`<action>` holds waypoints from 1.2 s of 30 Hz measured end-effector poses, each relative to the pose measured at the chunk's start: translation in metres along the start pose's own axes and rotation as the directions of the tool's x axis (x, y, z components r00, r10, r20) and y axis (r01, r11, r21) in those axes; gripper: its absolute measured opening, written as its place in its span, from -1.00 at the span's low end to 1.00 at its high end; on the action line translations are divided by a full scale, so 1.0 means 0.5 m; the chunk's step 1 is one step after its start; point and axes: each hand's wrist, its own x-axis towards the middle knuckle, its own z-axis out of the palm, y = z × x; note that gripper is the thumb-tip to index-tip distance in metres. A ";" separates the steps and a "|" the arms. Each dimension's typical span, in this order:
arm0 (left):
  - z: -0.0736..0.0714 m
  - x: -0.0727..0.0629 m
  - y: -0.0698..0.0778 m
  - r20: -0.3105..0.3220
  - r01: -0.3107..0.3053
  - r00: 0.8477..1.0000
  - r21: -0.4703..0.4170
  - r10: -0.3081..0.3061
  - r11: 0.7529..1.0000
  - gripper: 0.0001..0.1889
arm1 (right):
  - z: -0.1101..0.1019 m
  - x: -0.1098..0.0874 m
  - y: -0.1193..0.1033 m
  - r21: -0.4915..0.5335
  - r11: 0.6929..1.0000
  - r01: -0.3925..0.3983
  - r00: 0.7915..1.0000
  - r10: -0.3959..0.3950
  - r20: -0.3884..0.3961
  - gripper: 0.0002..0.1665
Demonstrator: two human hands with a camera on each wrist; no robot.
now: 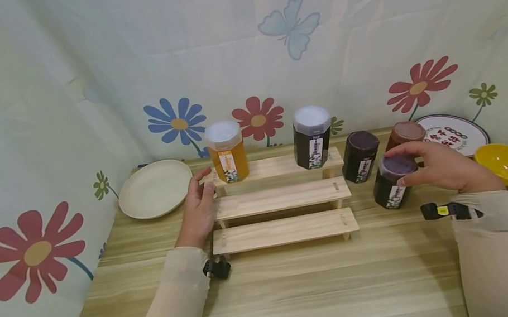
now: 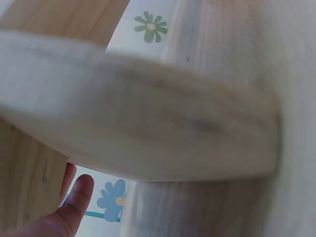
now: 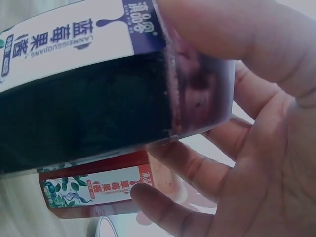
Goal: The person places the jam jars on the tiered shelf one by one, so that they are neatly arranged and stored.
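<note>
My right hand (image 1: 446, 167) holds a dark blueberry jam jar (image 1: 387, 193) by its purplish lid, thumb on one side and fingers on the other. The jar's white label (image 3: 74, 42) shows in the right wrist view. At the left end of a three-step wooden rack (image 1: 281, 199) is my left hand (image 1: 198, 209), thumb and fingers extended beside the top step. An amber jar (image 1: 230, 163) stands on the top step's left, a dark jar with a whitish lid (image 1: 311, 149) on its right. Another dark jar (image 1: 358, 165) stands right of the rack.
A red jam jar (image 3: 98, 185) stands behind the held one. At the back right are an oval plate with red print (image 1: 475, 142) and a yellow bowl (image 1: 507, 165). A cream plate (image 1: 155, 190) lies left of the rack. Flower-printed cloth (image 1: 224, 45) hangs behind the table (image 1: 333, 292).
</note>
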 end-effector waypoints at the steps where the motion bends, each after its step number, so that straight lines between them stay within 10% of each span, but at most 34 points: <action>1: 0.001 -0.004 0.008 0.002 0.001 1.000 -0.005 -0.001 1.000 -0.53 | 0.000 -0.001 -0.001 -0.004 1.000 0.005 1.000 -0.005 -0.003 -0.15; 17: 0.001 -0.005 0.017 0.002 0.004 1.000 0.009 -0.004 1.000 -0.53 | -0.023 -0.043 -0.051 -0.028 0.995 0.100 0.990 -0.102 -0.095 -0.23; 36: 0.000 -0.008 0.017 0.010 0.012 1.000 -0.012 -0.012 1.000 -0.51 | -0.011 -0.078 -0.113 0.176 0.940 0.292 0.943 -0.252 -0.218 -0.28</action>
